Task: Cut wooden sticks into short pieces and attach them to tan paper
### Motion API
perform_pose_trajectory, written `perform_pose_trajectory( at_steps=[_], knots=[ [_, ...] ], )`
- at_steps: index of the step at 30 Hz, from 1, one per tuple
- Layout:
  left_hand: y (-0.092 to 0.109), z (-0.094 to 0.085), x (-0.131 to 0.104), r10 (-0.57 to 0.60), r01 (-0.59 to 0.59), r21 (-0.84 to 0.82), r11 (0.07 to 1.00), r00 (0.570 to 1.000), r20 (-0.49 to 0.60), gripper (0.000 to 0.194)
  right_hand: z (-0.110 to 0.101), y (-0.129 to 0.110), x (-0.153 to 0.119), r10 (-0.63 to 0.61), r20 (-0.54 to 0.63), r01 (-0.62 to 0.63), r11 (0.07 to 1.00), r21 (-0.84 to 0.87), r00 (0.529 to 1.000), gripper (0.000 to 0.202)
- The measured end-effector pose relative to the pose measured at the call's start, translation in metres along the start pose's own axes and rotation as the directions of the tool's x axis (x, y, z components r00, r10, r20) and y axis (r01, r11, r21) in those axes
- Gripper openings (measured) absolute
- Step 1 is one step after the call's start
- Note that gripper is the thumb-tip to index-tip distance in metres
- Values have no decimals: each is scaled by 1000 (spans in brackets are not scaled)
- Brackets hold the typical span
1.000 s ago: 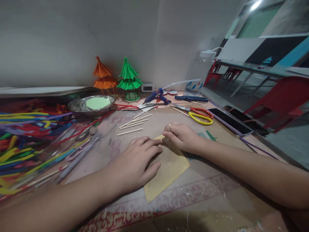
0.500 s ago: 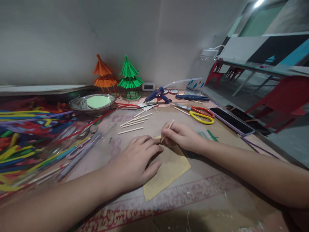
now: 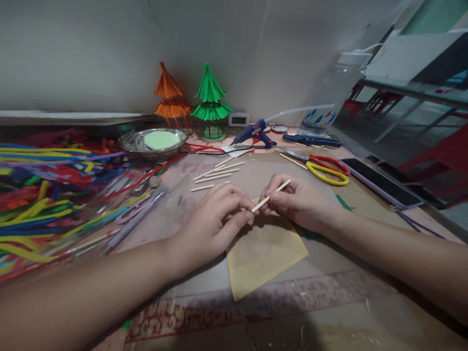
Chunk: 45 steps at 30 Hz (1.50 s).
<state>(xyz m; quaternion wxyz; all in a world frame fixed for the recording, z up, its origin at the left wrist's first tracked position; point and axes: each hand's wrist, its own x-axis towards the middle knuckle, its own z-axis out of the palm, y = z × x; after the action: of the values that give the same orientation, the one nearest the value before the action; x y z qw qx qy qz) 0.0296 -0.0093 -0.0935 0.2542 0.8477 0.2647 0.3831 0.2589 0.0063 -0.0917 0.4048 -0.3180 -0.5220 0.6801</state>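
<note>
My right hand (image 3: 292, 200) pinches a thin wooden stick (image 3: 272, 195) between thumb and fingers, its upper end pointing up and to the right. At the lower end of that stick, the thumb and forefinger of my left hand (image 3: 223, 214) close on the tip. Both hands are just above a yellowish sheet that looks like sandpaper (image 3: 266, 258), lying flat on the table and partly covered by them. Several more wooden sticks (image 3: 215, 178) lie loose beyond my left hand.
Behind lie a blue glue gun (image 3: 254, 134), scissors (image 3: 327, 170) and a phone (image 3: 382, 183). Green (image 3: 210, 102) and orange (image 3: 170, 97) pagoda-like models stand by the wall, near a metal dish (image 3: 153, 142). Colourful pipe cleaners (image 3: 40, 209) heap up at left; a clear jug (image 3: 329, 97) stands back right.
The stick has gone from steeply upright against the sheet to a lower slant above it. My left hand has moved from lying flat to pinching the stick's end. The view has shifted.
</note>
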Motion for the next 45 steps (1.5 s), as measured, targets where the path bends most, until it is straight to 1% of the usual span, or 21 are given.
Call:
perform_pose_trajectory(
  at_steps=[4,8,10,12,15,17,18,19,20,21,22,24,26,27,29,31,34,36,38,41,45],
  knots=[
    [1,0,0,9,-10,-23,1000,1000,-15,13,0,2,0,-7,-48,6,1000,-25,999,36],
    [2,-1,-1,2,-2,-90,996,1000,6,14,-4,3,0,17,-75,-24,995,-94,997,38],
    [2,0,-2,2,-1,-103,995,1000,8,16,-6,1,-1,14,-66,-27,979,-200,998,39],
    [0,0,-1,-12,12,-95,995,1000,4,19,-5,-4,-3,11,-33,-22,933,-359,999,37],
    [-1,2,-1,-61,61,-71,996,998,-4,23,-4,-15,-5,-27,4,24,779,-627,1000,27],
    [-1,3,-1,-87,86,-47,995,996,-8,20,-11,-23,-3,-164,-27,82,617,-782,986,21],
    [-1,4,-1,-89,89,-30,996,996,-3,18,-18,-26,0,-265,-42,106,520,-847,963,20],
    [-1,5,-2,-83,83,-11,996,997,9,16,-27,-29,4,-378,-56,110,404,-908,924,20],
    [0,5,-2,-72,72,7,997,997,29,13,-39,-31,8,-462,-39,101,274,-956,886,22],
    [0,6,-2,-59,58,22,998,997,51,12,-51,-32,12,-524,-1,95,157,-983,852,23],
    [0,7,-2,-46,44,35,998,996,73,11,-64,-32,16,-538,27,75,68,-995,843,25],
    [1,8,-2,-30,24,53,998,993,113,12,-85,-31,21,-505,34,24,-28,-999,863,26],
    [2,10,-2,-20,10,67,998,989,146,14,-96,-28,23,-509,17,-10,-51,-999,861,25],
    [3,11,-2,-11,0,73,997,987,161,16,-97,-27,22,-513,20,-8,-51,-999,858,25],
    [4,12,-3,3,-18,85,996,983,183,19,-90,-26,21,-513,57,34,-54,-998,857,27],
    [5,13,-4,7,-29,112,993,980,200,22,-74,-26,21,-483,122,102,-69,-992,867,26],
    [6,12,-4,-7,-36,172,984,971,241,29,-40,-27,32,-383,246,226,-97,-969,890,24],
    [7,11,-4,-23,-35,210,977,963,270,31,-15,-27,46,-304,349,318,-146,-937,887,23],
    [8,9,-3,-44,-25,238,971,958,283,32,9,-26,61,-252,414,375,-190,-907,875,21],
    [9,9,-3,-75,-3,263,965,955,285,31,34,-20,83,-177,441,406,-202,-891,880,17],
    [9,8,-1,-96,2,297,955,949,302,31,49,-9,100,-98,438,410,-215,-886,894,22]
  ],
)
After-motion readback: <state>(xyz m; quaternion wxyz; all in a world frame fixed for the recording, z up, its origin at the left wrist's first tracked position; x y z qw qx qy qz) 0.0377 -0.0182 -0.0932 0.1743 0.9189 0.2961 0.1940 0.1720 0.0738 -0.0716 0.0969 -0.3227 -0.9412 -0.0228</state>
